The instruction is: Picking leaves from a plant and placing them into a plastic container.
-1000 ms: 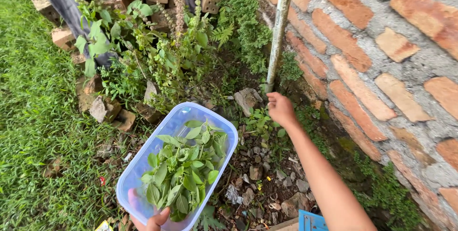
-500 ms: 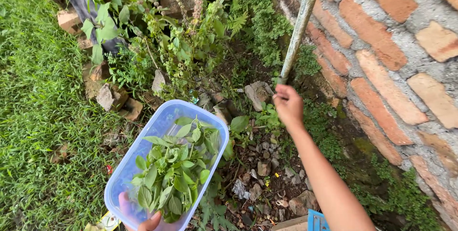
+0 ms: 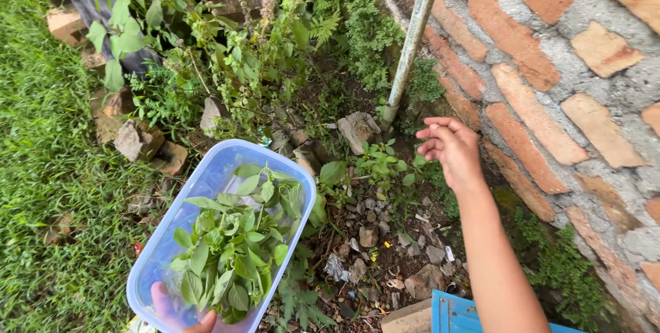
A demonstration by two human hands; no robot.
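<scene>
Head view: left hand [image 3: 182, 316] is gripping a leaf-filled plastic tub [image 3: 206, 189]; right hand [image 3: 454, 151], fingers loosely curled and empty, is hovering over stony soil [image 3: 385, 257] beside a brick wall [image 3: 550, 85].

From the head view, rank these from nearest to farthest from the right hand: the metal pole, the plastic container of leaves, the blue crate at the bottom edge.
Measured from the right hand:
1. Metal pole, just above-left of the hand, against the brick wall.
2. Plastic container of green leaves, to the lower left, held by the left hand.
3. Blue crate, at the bottom edge, under the forearm.
</scene>
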